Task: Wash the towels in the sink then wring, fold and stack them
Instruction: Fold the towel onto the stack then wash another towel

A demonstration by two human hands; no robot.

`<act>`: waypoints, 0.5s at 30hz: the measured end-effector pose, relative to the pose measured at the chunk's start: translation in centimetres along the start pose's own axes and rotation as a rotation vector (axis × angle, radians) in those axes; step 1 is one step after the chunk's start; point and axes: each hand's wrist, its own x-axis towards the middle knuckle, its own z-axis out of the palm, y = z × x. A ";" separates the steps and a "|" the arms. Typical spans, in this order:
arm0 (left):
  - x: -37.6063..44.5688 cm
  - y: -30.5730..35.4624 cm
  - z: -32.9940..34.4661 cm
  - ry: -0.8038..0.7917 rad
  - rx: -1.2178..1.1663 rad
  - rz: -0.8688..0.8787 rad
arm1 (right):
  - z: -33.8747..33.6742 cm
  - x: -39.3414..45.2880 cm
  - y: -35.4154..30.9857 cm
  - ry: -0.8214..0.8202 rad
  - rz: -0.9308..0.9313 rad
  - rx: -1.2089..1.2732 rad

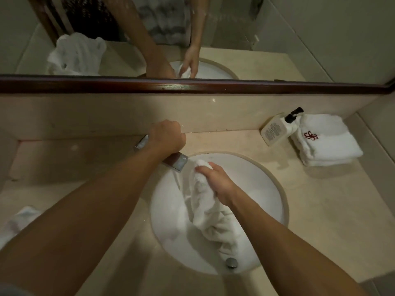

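A white towel (pixel 210 212) hangs bunched into the round white sink (pixel 265 189), its lower end lying near the drain (pixel 231 262). My right hand (pixel 215 180) grips the towel's upper end and holds it just under the chrome tap spout (pixel 178 162). My left hand (pixel 167 135) is curled round the tap handle behind the spout. No water stream is clearly visible. A stack of folded white towels (pixel 327 142) with a red emblem lies on the counter at the right.
A white soap bottle with a black pump (pixel 277 130) leans beside the folded stack. More white cloth (pixel 19 221) lies on the counter at the far left. A dark wood mirror frame (pixel 192 87) runs above the backsplash. Beige counter (pixel 320 210) surrounds the sink.
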 end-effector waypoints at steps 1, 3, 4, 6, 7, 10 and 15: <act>0.0 0.0 -0.1 -0.002 0.015 0.006 | 0.0 0.0 -0.1 -0.002 -0.010 -0.008; -0.3 0.0 0.0 0.001 0.038 0.010 | 0.1 0.1 -0.4 -0.015 -0.066 -0.049; -0.6 0.1 0.1 0.014 0.041 0.009 | 0.0 0.2 -0.6 -0.016 -0.101 -0.092; -1.4 0.7 0.4 0.128 -0.002 0.043 | -0.3 0.0 -1.3 -0.048 -0.188 -0.182; -2.0 1.3 0.6 0.239 -0.070 0.120 | -0.5 -0.2 -1.8 -0.075 -0.238 -0.223; -4.1 3.7 1.9 0.454 -0.244 0.617 | -2.3 -1.2 -3.5 -0.158 -0.400 -0.351; -6.0 7.3 4.5 0.028 -0.666 0.498 | -9.9 -2.3 -5.2 -0.173 -0.443 -0.411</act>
